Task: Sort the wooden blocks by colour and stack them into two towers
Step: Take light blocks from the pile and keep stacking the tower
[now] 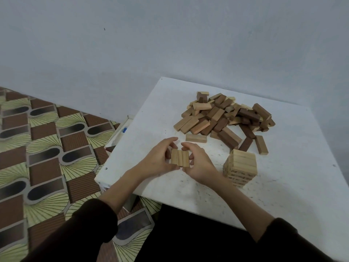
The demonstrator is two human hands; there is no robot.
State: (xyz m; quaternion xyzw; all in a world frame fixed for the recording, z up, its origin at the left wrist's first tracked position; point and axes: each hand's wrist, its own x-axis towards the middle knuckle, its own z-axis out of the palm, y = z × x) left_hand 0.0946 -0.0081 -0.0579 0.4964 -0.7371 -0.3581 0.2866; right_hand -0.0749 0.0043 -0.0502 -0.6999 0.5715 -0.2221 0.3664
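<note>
Left of the pale tower (239,168), the left hand (158,157) and right hand (199,163) together clasp three pale blocks (180,158); beyond the tower lies the mixed pile (224,116).

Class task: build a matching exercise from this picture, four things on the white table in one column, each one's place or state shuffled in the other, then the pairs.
Things:
1 light tower
2 row of three light blocks
3 mixed pile
4 single light block

States:
a heaped at the far side of the table
b pinched between left hand and right hand
c stacked upright, right of the hands
d lying flat alone, just beyond the hands

Pairs: 1-c, 2-b, 3-a, 4-d.
</note>
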